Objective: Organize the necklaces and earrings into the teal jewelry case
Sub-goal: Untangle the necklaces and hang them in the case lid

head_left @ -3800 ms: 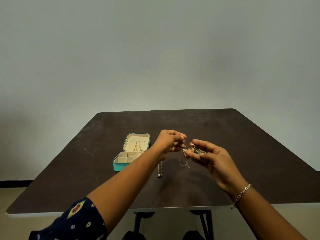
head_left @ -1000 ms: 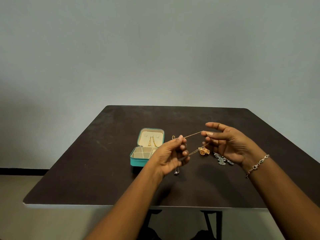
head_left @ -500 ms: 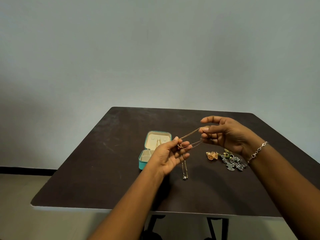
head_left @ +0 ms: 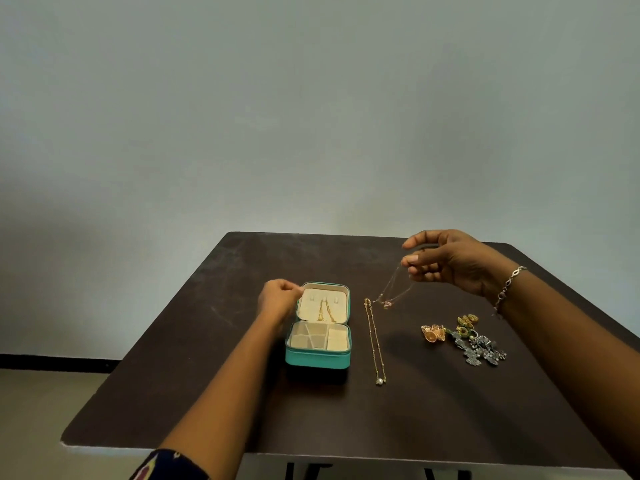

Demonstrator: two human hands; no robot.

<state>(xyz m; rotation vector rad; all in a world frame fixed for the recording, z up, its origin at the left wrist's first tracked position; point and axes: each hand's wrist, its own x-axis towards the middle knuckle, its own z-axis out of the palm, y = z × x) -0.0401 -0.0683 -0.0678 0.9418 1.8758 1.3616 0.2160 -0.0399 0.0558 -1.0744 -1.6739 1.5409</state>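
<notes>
Right hand (head_left: 450, 263): raised above the table (head_left: 207, 358), fingertips pinched on a fine rose-gold chain necklace (head_left: 393, 294) that hangs in a slack loop, its lowest part near or just touching the tabletop. Left hand (head_left: 278, 299): fingers closed on the left edge of the open lid of the teal jewelry case (head_left: 317, 356), apparently steadying it. Case: open, cream lining; one gold chain (head_left: 323, 311) already hangs inside the lid; divided tray below looks unfilled. Just right of the case, apart from it: a gold beaded necklace with a pearl drop (head_left: 375, 341), laid out straight. Farther right: a cluster of earrings (head_left: 462, 337), gold, green and silver, lying touching one another. Risks, as judged: the dangling loop may twist or knot on itself, snag the beaded necklace while crossing toward the case, or tangle with the chain in the lid; a light case could shift if the lid is pushed.
</notes>
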